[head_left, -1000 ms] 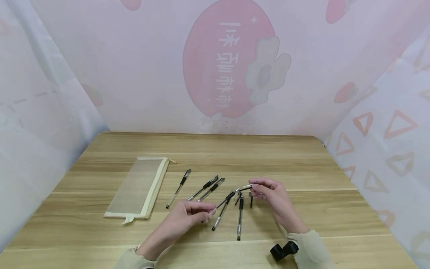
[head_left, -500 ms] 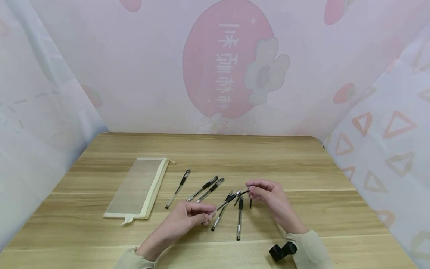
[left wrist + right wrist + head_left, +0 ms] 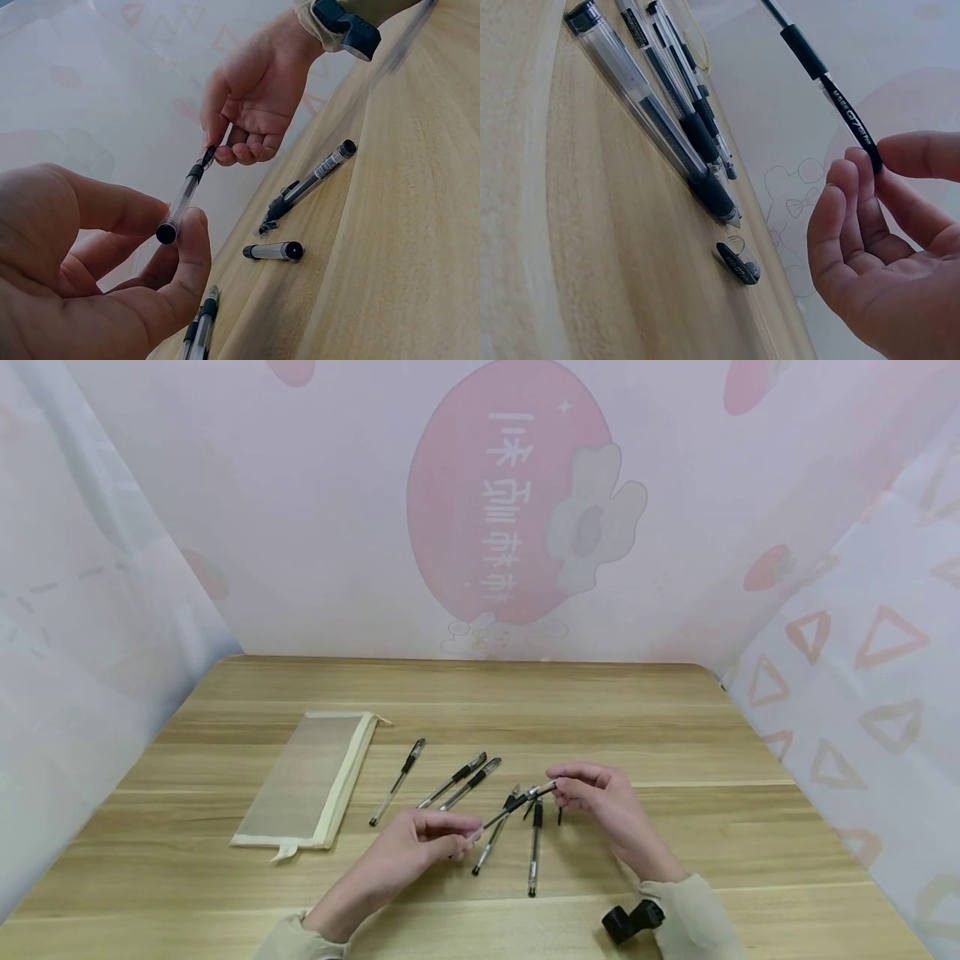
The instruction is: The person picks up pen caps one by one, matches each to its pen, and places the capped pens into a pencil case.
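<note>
My left hand [image 3: 405,850] pinches the clear rear end of a gel pen [image 3: 501,813] between thumb and fingers, lifted over the table. At its other end, my right hand [image 3: 609,806] pinches the pen's cap [image 3: 851,120], a clear one with a black lettered clip. In the right wrist view the cap sits over the pen's tip, up by the black rubber grip [image 3: 804,51]. Below the hands lies an uncapped pen [image 3: 649,112] with its bare tip showing. Near that tip is a loose cap [image 3: 739,264].
Several capped gel pens [image 3: 397,781] lie left of centre, some partly behind the left hand. A cream-edged mesh zip pouch [image 3: 300,781] lies flat at the left of the wooden table [image 3: 637,702]. A black wrist device [image 3: 633,920] sits by the right sleeve.
My right hand has moved slightly left with the cap, and the cap now lines up over the pen's tip. My left hand holds the pen nearly still.
</note>
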Motion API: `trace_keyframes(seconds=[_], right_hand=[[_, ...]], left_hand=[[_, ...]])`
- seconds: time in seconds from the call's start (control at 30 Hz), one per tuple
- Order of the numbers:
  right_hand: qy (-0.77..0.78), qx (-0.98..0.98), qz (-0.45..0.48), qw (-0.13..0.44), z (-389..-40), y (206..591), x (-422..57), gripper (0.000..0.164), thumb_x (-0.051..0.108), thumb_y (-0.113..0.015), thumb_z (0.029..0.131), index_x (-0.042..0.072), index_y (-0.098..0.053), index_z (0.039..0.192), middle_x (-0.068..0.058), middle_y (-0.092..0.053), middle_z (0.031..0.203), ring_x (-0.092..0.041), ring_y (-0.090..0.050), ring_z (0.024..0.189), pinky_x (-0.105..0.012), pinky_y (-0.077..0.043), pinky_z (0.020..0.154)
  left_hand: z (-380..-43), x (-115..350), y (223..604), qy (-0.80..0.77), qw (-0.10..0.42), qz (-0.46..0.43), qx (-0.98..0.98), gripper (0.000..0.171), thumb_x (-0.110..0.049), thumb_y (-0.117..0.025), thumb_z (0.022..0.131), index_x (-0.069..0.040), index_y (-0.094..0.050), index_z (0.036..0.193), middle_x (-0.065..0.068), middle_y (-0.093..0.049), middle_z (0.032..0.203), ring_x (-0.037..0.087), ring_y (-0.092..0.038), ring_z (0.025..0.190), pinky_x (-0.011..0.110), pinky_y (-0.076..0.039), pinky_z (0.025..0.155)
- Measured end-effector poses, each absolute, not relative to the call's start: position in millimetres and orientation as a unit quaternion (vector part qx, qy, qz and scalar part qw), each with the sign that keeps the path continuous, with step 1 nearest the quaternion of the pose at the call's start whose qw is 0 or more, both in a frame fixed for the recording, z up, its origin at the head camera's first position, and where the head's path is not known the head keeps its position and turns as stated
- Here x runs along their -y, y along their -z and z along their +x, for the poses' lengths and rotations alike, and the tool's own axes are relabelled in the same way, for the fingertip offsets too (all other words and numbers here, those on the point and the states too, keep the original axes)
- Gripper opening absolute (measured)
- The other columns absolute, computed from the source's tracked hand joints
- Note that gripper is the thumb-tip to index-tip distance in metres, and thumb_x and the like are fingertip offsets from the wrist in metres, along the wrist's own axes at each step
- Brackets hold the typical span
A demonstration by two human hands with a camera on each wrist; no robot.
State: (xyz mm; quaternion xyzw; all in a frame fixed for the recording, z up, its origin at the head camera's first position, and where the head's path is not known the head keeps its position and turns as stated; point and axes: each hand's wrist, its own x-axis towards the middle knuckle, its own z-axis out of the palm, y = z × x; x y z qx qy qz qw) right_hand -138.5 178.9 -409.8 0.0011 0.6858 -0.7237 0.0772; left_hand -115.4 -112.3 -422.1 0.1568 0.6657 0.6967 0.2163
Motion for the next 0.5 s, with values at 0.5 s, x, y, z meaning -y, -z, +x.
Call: trace_keyframes(seconds=[0.5], right_hand=[[0.678,-0.729,-0.05,0.083,-136.5,411.6,-176.6,0.026,0.009,-0.071,0.09,-0.005,-0.069,0.112,-0.016,-0.068,0.097,-0.03,-0.065,0.084,-0.044,-0.056,0.081]], left_hand=[[-114.5,111.6,422.2,-0.687,0.2,0.162,-0.679,0.028,-0.007,-0.07,0.09,0.003,-0.069,0.116,0.015,-0.067,0.117,0.027,-0.064,0.096,0.03,-0.056,0.082]])
